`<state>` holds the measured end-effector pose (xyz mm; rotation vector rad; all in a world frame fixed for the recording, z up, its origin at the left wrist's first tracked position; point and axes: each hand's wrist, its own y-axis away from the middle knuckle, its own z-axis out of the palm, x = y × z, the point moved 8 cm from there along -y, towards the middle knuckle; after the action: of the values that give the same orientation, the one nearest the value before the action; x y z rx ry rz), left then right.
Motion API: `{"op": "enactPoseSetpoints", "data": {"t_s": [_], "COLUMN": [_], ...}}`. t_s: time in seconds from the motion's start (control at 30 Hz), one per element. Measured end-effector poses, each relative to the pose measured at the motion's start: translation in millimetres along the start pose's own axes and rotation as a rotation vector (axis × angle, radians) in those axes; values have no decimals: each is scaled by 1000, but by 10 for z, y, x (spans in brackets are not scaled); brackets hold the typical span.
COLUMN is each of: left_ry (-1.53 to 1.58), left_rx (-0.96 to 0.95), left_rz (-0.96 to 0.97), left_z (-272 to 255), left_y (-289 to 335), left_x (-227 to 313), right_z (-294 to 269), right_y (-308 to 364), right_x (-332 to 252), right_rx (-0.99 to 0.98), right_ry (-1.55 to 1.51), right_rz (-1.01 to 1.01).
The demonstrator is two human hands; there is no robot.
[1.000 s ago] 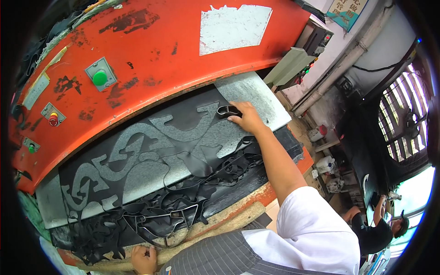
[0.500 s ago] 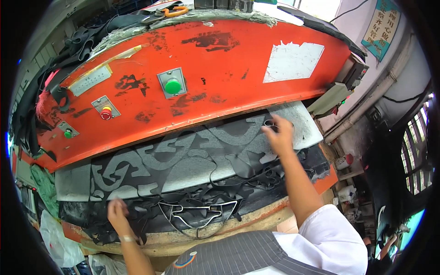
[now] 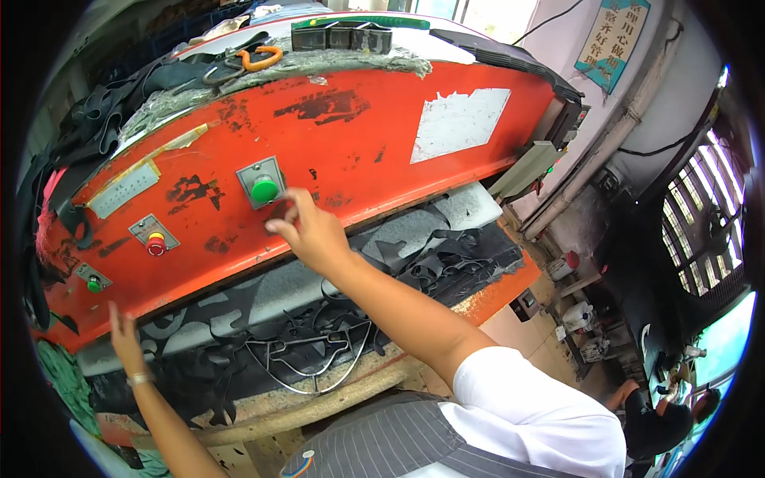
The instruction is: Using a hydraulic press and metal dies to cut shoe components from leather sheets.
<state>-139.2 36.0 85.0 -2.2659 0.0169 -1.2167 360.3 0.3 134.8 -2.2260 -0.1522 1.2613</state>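
Note:
My right hand is raised in front of the red press beam, just below the large green push button. Its thumb and forefinger are apart, and I see nothing held between them. My left hand is at the left end of the beam, below a small green button, with fingers stretched upward. Under the beam lies a pale grey cutting board with dark sheet pieces on it. Along its front edge, a thin metal cutting die rests among black scraps.
A red stop button sits between the green ones. Atop the beam are orange-handled scissors, a black divided holder and dark material strips. A pipe runs along the right wall. Another person is at the far right.
My right hand has moved left from the board's right end to the large green button. My left hand has risen toward the small green button. The view has shifted, and the board shows less beneath the beam.

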Motion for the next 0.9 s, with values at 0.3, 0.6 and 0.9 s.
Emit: {"op": "enactPoseSetpoints", "data": {"t_s": [0.3, 0.6, 0.9], "left_ry": [-188, -354, -307], "left_rx": [-594, -506, -1204], "left_rz": [122, 134, 38], "left_z": [928, 1038, 1732], "left_y": [2879, 2790, 2106], "left_x": [1123, 1304, 1757], "right_z": [-37, -1446, -1599], "right_y": [1250, 598, -39], "right_x": [648, 1665, 2070], "right_rx": [-311, 48, -122], "right_ry": [102, 303, 801], "right_rz": [136, 288, 231]}}
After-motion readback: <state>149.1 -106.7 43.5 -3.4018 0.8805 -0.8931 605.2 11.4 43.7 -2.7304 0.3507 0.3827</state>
